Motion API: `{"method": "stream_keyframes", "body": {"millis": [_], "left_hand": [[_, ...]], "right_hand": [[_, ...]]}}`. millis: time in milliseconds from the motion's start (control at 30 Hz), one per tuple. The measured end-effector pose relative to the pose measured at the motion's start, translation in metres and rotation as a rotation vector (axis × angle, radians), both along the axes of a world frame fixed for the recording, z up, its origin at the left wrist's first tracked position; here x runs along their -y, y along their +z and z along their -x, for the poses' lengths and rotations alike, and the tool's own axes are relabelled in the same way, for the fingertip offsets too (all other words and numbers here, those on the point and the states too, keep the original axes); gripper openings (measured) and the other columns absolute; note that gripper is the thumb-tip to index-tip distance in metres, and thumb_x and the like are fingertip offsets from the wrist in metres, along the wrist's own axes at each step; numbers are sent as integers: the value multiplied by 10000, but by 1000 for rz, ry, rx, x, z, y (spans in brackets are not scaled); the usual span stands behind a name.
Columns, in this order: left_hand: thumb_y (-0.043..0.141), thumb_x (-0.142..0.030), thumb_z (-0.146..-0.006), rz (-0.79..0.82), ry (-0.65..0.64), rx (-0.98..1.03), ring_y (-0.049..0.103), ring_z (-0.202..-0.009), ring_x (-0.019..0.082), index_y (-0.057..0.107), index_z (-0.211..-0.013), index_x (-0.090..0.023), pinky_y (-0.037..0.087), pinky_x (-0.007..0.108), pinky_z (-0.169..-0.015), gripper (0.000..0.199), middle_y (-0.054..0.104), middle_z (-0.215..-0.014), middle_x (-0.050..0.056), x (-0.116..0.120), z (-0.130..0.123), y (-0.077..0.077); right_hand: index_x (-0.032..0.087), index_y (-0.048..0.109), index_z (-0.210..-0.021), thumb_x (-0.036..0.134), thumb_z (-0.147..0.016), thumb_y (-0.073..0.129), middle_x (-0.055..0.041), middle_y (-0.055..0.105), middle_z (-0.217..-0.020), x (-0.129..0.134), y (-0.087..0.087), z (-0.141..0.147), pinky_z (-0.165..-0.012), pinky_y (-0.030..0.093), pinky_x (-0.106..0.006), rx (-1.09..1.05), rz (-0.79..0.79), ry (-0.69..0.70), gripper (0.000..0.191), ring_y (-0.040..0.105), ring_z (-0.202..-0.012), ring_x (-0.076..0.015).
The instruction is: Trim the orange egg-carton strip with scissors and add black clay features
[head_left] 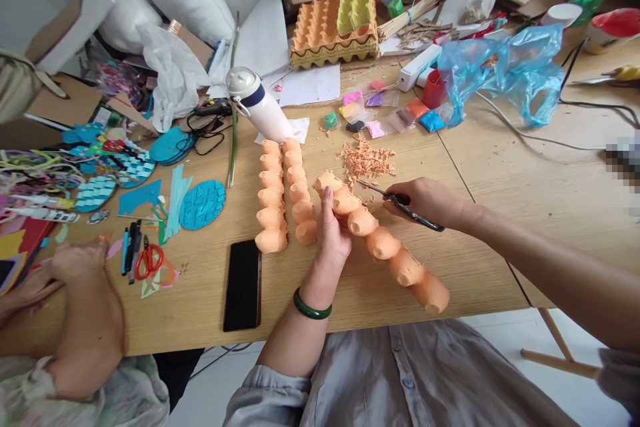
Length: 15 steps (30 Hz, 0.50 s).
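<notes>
My left hand (334,230), with a green bangle (313,305) on its wrist, holds an orange egg-carton strip (384,243) near its upper left end. The strip slants down to the right over the table's front edge. My right hand (419,201) is closed around dark-handled scissors (415,213), whose blades point left toward the strip's upper end. Just beyond the blades lies a pile of orange carton scraps (369,159). Two more orange strips, one longer (271,197) and one narrower (299,192), lie side by side left of my left hand.
A black phone (243,285) lies near the front edge. Behind the strips stands a white bottle (260,103). Stacked egg trays (320,30), small colored packets (375,128) and a blue bag (520,73) are farther back. Another person's hand (80,260) and red scissors (149,260) are left.
</notes>
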State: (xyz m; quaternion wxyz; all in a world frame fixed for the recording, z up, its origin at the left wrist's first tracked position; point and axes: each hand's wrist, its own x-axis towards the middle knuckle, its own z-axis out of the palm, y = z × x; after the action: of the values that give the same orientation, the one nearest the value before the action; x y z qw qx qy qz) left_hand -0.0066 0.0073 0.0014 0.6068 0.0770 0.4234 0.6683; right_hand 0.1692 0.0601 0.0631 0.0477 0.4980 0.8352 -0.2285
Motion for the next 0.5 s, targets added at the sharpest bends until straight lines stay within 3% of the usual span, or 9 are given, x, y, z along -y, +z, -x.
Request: {"method": "stream_keyframes", "body": {"millis": [100, 167, 333, 500], "left_hand": [[723, -538, -891, -3, -22, 7, 651, -1230, 263, 741, -999, -269, 531, 371, -1013, 290, 765, -1003, 29, 0, -1, 1], [701, -552, -898, -8, -41, 8, 659, -1214, 264, 742, -1030, -248, 534, 377, -1016, 334, 763, -1045, 41, 0, -1, 1], [769, -589, -814, 22, -3, -37, 648, -1226, 266, 720, -944, -324, 540, 381, -987, 299, 758, -989, 2, -2, 2, -1], [752, -634, -803, 40, -41, -45, 622, -1264, 300, 714, -930, -337, 528, 409, -998, 325, 763, -1018, 17, -3, 8, 3]], "right_hand": [[194, 754, -1013, 377, -963, 475, -35, 722, -770, 5, 2, 0, -621, 350, -251, -168, 27, 98, 338, 540, -627, -138], [210, 756, -998, 385, -949, 505, -29, 720, -772, 6, 4, 1, -614, 332, -256, -144, 27, 144, 310, 537, -625, -138], [172, 746, -927, 356, -946, 522, -60, 709, -773, -1, 2, 3, -603, 327, -275, -20, -29, -96, 291, 565, -666, -159], [171, 654, -804, 440, -929, 596, 8, 576, -607, -10, -7, -5, -589, 432, -267, -468, 337, -212, 302, 574, -566, -138]]}}
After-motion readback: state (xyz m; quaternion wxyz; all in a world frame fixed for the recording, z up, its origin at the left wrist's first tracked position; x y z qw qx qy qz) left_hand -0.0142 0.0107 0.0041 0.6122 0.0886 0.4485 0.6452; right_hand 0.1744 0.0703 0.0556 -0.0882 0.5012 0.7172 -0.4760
